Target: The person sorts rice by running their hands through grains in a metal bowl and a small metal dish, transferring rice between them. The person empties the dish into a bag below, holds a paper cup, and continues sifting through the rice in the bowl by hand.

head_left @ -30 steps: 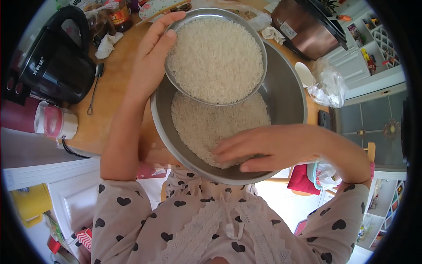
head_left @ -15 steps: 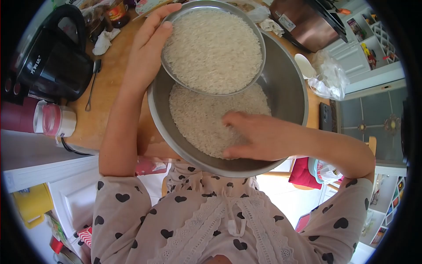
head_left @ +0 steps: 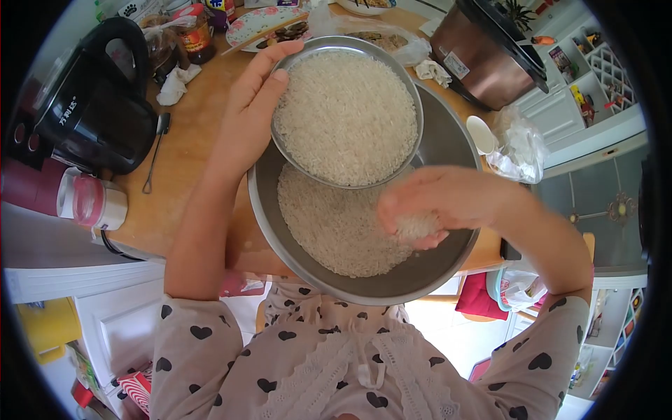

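Observation:
My left hand point(head_left: 260, 98) grips the left rim of a round metal bowl point(head_left: 278, 143), thumb on the edge. White rice point(head_left: 346, 115) fills this bowl, which is held over the back part of a large metal basin point(head_left: 262, 210). More loose rice point(head_left: 329, 224) lies on the basin's floor. Inside the basin's right side, my right hand point(head_left: 437, 203) is curled around a handful of rice point(head_left: 418, 224), raised a little above the rest. The right fingers are slightly blurred.
On the left stand a black kettle point(head_left: 98, 105), a spoon point(head_left: 155, 154) and a jar with a pink lid point(head_left: 98, 203). Behind are a sauce jar point(head_left: 194, 35) and a floral plate point(head_left: 253, 24). A brown cooker point(head_left: 483, 52), a white cup point(head_left: 481, 134) and a plastic bag point(head_left: 519, 147) are to the right.
My right hand has lifted from the rice in the basin, rotated, and now holds a handful. The camera view has shifted, so the bowl and basin appear lower in the picture.

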A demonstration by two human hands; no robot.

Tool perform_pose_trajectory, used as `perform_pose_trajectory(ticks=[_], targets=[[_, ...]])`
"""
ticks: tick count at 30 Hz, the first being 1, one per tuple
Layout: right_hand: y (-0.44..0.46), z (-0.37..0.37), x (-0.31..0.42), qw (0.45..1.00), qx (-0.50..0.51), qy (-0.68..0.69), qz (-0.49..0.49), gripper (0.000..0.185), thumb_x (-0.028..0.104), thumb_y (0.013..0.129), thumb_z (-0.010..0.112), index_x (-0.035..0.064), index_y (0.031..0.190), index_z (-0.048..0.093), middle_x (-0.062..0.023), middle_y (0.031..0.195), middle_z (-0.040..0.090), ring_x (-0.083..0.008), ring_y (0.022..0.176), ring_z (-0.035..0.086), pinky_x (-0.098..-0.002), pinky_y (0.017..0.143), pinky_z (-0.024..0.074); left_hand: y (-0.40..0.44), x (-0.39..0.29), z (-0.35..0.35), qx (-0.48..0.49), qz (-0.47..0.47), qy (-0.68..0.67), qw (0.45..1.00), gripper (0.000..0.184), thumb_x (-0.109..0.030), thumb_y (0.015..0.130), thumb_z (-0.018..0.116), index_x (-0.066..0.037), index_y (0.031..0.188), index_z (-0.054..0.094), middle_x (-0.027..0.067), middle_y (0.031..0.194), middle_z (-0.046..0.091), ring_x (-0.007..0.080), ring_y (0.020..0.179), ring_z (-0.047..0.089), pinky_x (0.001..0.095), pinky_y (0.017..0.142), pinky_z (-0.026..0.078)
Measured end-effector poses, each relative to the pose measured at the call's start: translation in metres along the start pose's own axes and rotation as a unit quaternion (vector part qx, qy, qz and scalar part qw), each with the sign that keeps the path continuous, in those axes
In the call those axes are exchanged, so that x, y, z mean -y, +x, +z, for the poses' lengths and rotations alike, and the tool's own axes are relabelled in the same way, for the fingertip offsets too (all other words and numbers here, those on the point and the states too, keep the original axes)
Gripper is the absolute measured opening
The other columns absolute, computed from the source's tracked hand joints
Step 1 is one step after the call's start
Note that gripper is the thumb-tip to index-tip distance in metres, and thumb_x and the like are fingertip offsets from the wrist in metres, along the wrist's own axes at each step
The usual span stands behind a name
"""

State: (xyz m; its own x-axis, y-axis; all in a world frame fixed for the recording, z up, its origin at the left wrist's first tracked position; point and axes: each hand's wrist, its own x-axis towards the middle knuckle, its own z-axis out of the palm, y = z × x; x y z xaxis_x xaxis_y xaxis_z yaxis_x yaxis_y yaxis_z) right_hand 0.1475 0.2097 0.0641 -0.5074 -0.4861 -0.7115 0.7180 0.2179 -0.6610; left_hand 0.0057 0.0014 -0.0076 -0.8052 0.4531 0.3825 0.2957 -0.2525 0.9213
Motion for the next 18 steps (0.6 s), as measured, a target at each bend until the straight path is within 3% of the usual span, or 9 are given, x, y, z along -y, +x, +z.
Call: perform_pose_trajectory(ticks=[5, 11, 14, 18], targets=[[-0.001, -0.01, 0.046, 0.987, -0.085, -0.042, -0.131, 0.038, 0.041, 0.097, 0.051, 0.0047, 0.1, 0.061, -0.0044, 0.085, 0.063, -0.0148, 0.066, 0.058, -0.0269, 0.057, 0.0471, 0.0, -0.004, 0.001, -0.002, 0.006, 0.027, 1.0, 0.032, -0.012, 0.098, 0.042, -0.005, 0.127, 0.053, 0.0029, 0.118, 0.057, 0.0093, 0.107, 0.05, 0.0238, 0.093, 0.039], [0.016, -0.02, 0.086, 0.947, -0.136, 0.003, -0.29, 0.041, 0.041, 0.097, 0.051, 0.0018, 0.097, 0.064, -0.0058, 0.095, 0.065, -0.0209, 0.09, 0.063, -0.037, 0.079, 0.0502, 0.0, -0.004, 0.001, 0.003, 0.019, 0.037, 0.999, 0.032, -0.011, 0.098, 0.041, -0.005, 0.128, 0.053, 0.0029, 0.118, 0.057, 0.0093, 0.106, 0.05, 0.0237, 0.093, 0.039], [0.003, -0.042, 0.098, 0.945, -0.159, -0.016, -0.284, 0.051, 0.041, 0.102, 0.037, -0.0013, 0.124, 0.055, -0.0142, 0.122, 0.061, -0.0264, 0.115, 0.058, -0.0406, 0.093, 0.049, -0.001, -0.006, 0.001, 0.004, 0.01, 0.029, 1.0, 0.032, -0.011, 0.098, 0.041, -0.005, 0.127, 0.053, 0.0026, 0.117, 0.057, 0.0091, 0.105, 0.05, 0.0237, 0.092, 0.04], [-0.018, -0.049, 0.092, 0.939, -0.159, -0.023, -0.304, 0.047, 0.041, 0.102, 0.04, 0.0007, 0.122, 0.054, -0.0118, 0.116, 0.062, -0.0257, 0.115, 0.058, -0.039, 0.093, 0.048, -0.002, -0.006, 0.002, 0.002, -0.016, -0.002, 1.0, 0.031, -0.011, 0.098, 0.041, -0.005, 0.127, 0.053, 0.0024, 0.115, 0.057, 0.009, 0.104, 0.05, 0.0236, 0.091, 0.04]])
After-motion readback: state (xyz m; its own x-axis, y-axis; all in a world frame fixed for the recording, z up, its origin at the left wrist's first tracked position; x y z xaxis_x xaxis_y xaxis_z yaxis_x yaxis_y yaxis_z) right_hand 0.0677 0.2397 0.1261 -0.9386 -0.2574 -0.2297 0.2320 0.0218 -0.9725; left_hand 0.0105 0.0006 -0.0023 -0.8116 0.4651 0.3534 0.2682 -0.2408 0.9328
